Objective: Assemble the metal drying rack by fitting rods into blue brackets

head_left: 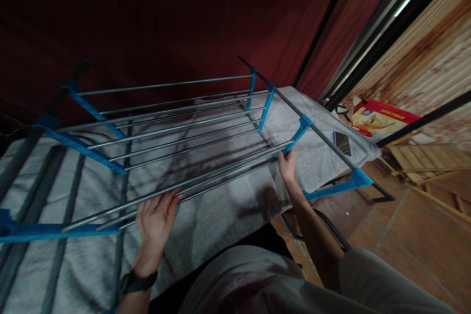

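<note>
A rack of grey metal tubes and blue plastic brackets lies on its side on a grey cloth point(221, 221). My left hand point(156, 218), with a dark band on its wrist, has its fingers curled over the near metal tubes point(206, 179). At the other end of these tubes, my right hand point(288, 164) grips the tube ends beside a blue bracket point(300, 130); its fingertips are partly hidden. Left of my left hand, the tubes reach over another blue bracket point(73, 231). One more blue bracket point(338, 186) on the right carries no tubes.
A phone point(342, 143) lies on the cloth at the right. Beyond it are a red and yellow box point(382, 117) and a wooden slatted piece point(430, 159) near the tiled floor point(415, 235). Dark red fabric point(165, 19) hangs behind the rack. Black frame bars cross the right side.
</note>
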The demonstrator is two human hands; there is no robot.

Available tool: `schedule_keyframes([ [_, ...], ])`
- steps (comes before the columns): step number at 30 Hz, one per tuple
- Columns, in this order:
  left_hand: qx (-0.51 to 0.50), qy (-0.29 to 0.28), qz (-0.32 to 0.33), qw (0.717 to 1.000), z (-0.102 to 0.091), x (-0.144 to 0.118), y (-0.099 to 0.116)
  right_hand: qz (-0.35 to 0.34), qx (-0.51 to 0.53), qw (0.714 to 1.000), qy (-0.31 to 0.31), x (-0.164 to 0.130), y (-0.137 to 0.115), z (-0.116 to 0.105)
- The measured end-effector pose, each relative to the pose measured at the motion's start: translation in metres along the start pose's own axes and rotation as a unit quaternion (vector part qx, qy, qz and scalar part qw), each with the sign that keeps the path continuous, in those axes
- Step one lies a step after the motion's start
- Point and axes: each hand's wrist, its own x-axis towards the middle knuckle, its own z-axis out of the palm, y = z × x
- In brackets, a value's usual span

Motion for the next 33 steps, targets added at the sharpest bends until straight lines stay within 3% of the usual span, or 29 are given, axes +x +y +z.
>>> schedule_keyframes([
  [7, -0.006, 0.006, 0.027, 1.000, 0.0000, -0.0012, -0.0017, -0.004, 0.008, 1.000, 0.004, 0.0003, -0.0008, 0.0004],
  [17, -0.056, 0.011, 0.016, 0.998, -0.0013, -0.0005, -0.0006, -0.002, 0.023, 1.000, 0.000, -0.0005, 0.0026, 0.0007],
  [33, -0.001, 0.002, 0.033, 0.999, 0.0006, -0.0013, -0.0016, -0.018, 0.021, 1.000, 0.003, 0.0026, 0.0084, 0.0036],
])
